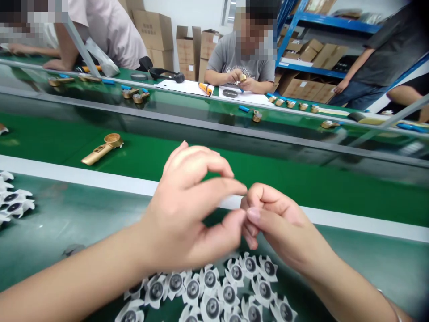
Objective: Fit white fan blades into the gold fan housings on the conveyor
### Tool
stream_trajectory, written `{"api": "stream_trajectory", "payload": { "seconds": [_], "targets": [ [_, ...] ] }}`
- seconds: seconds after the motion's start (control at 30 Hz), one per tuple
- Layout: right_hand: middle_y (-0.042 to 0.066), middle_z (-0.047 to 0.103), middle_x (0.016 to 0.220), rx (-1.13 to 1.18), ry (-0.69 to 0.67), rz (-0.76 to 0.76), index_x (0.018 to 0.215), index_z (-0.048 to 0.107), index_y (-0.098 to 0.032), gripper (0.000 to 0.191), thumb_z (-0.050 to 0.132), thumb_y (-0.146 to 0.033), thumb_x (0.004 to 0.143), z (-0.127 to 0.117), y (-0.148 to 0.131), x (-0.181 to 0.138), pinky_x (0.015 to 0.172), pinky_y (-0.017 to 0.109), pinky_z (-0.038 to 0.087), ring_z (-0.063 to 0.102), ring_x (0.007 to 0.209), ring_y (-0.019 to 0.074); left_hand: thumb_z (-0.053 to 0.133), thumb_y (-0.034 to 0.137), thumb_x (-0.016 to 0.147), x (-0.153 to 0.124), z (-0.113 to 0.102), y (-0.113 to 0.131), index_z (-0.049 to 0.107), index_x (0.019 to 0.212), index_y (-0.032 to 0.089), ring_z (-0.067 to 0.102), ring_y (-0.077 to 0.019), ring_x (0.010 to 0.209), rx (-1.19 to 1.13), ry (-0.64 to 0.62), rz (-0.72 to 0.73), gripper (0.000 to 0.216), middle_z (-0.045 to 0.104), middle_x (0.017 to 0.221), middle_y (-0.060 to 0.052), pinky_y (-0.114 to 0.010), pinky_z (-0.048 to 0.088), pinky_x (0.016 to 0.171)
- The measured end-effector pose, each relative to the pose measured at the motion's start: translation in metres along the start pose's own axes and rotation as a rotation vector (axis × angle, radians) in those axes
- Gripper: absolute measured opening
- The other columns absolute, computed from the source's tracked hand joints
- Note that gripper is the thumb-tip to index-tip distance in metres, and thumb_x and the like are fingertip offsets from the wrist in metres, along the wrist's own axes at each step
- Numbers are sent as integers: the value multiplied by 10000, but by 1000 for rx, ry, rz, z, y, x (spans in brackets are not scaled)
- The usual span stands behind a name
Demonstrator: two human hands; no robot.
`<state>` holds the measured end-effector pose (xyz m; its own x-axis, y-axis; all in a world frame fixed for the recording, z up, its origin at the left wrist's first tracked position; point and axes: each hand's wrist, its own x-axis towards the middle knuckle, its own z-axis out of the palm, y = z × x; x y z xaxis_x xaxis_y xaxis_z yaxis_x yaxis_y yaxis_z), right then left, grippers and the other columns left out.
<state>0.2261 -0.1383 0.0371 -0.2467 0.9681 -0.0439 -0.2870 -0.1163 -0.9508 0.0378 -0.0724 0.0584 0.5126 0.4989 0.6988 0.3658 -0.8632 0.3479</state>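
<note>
My left hand (pixel 192 210) is raised over the bench, fingers bent and apart, with a gap between thumb and forefinger. Its fingertips meet my right hand (pixel 278 219). The right thumb and forefinger are pinched together; whatever is between them, if anything, is hidden. Below both hands lie several white fan impellers (pixel 212 307) with dark round hubs, spread on the green bench top. Beyond my hands, a gold handheld-fan body (pixel 103 148) with a round head rests on the green conveyor belt (pixel 147 154).
More impellers (pixel 15 201) are grouped at the left edge. A metal rail (pixel 214 126) runs along the belt's far side. Across it, a person in grey (pixel 241 62) handles a gold part. Gold parts with blue pieces (pixel 256 115) line the far bench. Cardboard boxes (pixel 154 31) and blue shelving (pixel 335 22) stand behind.
</note>
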Motion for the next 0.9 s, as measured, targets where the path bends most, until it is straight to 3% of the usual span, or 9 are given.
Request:
{"api": "stream_trajectory", "payload": {
  "seconds": [0.1, 0.3, 0.5, 0.7, 0.9],
  "targets": [
    [-27, 562, 624, 9, 9, 37, 798, 490, -194, 203, 608, -268, 946, 5, -4, -5, 538, 195, 414, 523, 536, 110, 593, 251, 803, 0, -8, 23, 672, 800, 295, 553, -238, 1002, 18, -1, 42, 91, 594, 848, -29, -536, 331, 1084],
    [-43, 521, 610, -64, 96, 53, 758, 490, -201, 186, 611, -231, 897, 14, -9, -10, 506, 185, 419, 516, 533, 111, 592, 266, 816, -5, -4, 23, 666, 751, 303, 562, -220, 954, 44, -36, 36, 105, 573, 778, -22, -528, 403, 1051],
    [-30, 538, 596, -104, 154, 70, 749, 487, -202, 167, 604, -221, 867, 17, -7, -7, 507, 197, 417, 515, 542, 125, 638, 208, 778, -9, -1, 28, 634, 769, 303, 526, -172, 888, 96, 9, 64, 96, 602, 772, 52, -527, 130, 1194],
    [-25, 519, 585, -93, 167, 92, 733, 465, -198, 234, 633, -293, 866, 22, -7, -7, 512, 209, 414, 496, 545, 127, 588, 189, 818, -15, 1, 26, 602, 765, 271, 544, -174, 952, 111, -23, 62, 98, 573, 797, 35, -521, 206, 1178],
    [-34, 503, 585, -28, 149, 103, 718, 427, -194, 268, 642, -277, 854, 29, -6, -7, 501, 192, 403, 452, 526, 104, 573, 123, 787, -21, 2, 24, 572, 779, 242, 576, -169, 919, 90, -14, 107, 119, 588, 837, 40, -525, 169, 1184]
  ]
}}
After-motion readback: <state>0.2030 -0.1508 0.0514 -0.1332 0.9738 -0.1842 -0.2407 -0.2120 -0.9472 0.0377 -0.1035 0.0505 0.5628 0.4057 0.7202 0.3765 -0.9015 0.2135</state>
